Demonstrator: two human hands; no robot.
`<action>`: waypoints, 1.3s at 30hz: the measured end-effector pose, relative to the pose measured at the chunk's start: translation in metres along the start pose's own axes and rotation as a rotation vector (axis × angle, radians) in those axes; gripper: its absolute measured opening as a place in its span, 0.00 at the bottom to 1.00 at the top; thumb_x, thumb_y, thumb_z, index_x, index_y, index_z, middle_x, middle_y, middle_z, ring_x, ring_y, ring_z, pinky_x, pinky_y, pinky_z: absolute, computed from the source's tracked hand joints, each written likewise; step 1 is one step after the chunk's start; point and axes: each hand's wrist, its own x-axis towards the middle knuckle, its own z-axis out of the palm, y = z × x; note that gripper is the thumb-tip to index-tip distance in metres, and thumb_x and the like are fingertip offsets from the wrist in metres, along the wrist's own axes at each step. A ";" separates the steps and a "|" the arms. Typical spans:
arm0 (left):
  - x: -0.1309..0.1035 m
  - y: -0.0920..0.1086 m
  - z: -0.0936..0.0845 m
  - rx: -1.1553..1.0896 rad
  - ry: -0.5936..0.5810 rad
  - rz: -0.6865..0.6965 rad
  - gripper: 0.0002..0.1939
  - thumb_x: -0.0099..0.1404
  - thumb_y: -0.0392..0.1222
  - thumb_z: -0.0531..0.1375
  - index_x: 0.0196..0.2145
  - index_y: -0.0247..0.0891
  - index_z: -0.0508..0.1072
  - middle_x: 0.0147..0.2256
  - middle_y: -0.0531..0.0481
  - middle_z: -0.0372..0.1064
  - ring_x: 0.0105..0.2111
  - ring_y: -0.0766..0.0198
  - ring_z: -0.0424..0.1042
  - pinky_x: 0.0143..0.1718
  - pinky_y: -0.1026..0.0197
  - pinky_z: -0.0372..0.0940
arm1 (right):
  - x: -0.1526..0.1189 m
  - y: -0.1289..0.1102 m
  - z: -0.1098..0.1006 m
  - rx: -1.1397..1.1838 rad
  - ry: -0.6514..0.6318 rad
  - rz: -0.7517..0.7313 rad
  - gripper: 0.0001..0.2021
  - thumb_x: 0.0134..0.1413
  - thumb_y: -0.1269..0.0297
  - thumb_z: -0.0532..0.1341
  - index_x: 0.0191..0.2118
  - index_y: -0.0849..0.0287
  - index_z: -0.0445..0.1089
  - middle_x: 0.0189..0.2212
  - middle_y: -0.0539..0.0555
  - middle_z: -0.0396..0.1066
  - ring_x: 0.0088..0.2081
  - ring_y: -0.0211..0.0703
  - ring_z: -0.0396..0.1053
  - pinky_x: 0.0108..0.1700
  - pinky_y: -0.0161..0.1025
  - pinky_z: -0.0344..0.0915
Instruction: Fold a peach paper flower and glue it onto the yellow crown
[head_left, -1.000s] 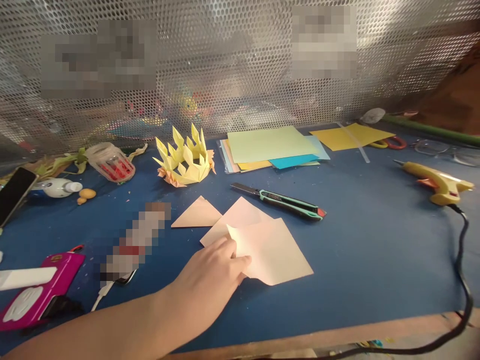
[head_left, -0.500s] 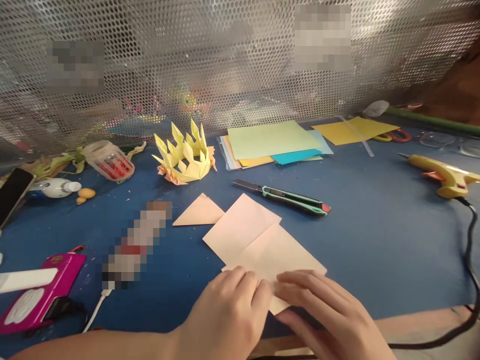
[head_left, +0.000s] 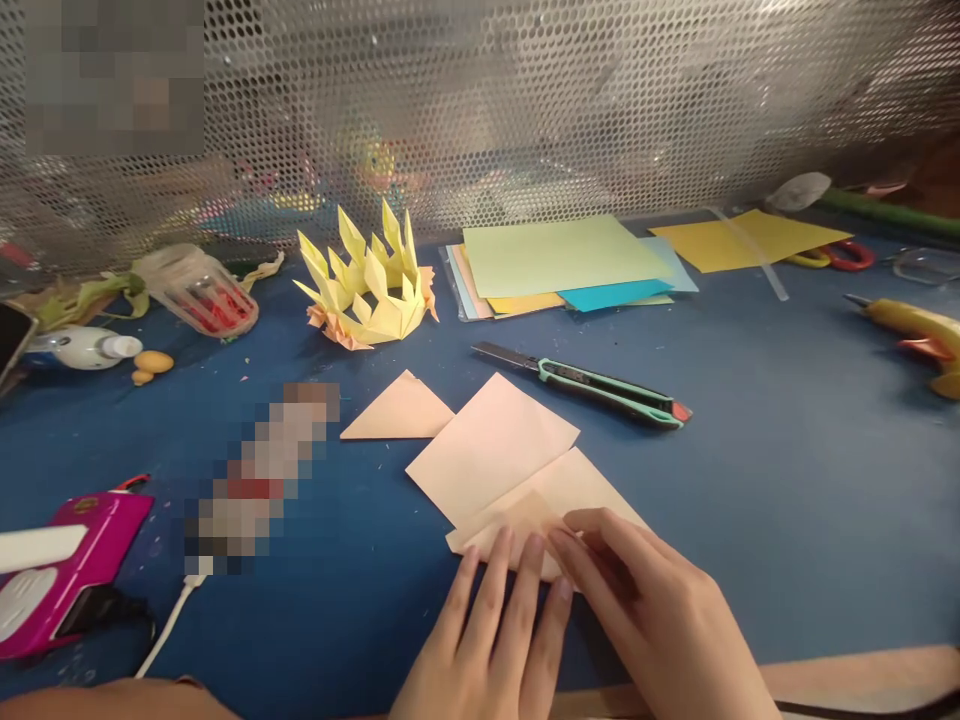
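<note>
A pale peach paper square [head_left: 600, 490] lies at the near side of the blue table, its near part folded over. My left hand [head_left: 495, 630] has its fingers spread, the tips resting on the paper's near edge. Thumb and fingers of my right hand [head_left: 660, 610] are pinched on the folded part. Another peach square [head_left: 491, 440] lies just beyond, partly under the first. Its left corner meets a folded peach triangle [head_left: 401, 408]. Behind the squares is a utility knife [head_left: 600, 388] with its blade out, pointing left.
A yellow paper crown [head_left: 367, 285] stands near the perforated metal panel [head_left: 480, 120]. Right of it lie stacked coloured sheets [head_left: 555, 258], a yellow sheet [head_left: 742, 240] and a glue gun [head_left: 915, 325]. A plastic jar [head_left: 199, 290], white bottle [head_left: 86, 347] and magenta device [head_left: 90, 540] are left.
My left hand has gone from curled to spread flat along the paper's near edge. My right fingers have drawn together on the paper, whose near part is now folded over. The view has shifted slightly.
</note>
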 end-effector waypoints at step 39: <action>-0.002 0.009 0.013 0.055 -0.047 -0.064 0.25 0.75 0.47 0.54 0.66 0.37 0.67 0.67 0.41 0.64 0.65 0.39 0.63 0.60 0.39 0.62 | 0.003 0.000 0.004 -0.242 0.056 0.076 0.14 0.70 0.53 0.56 0.45 0.46 0.78 0.36 0.48 0.82 0.31 0.38 0.81 0.22 0.26 0.70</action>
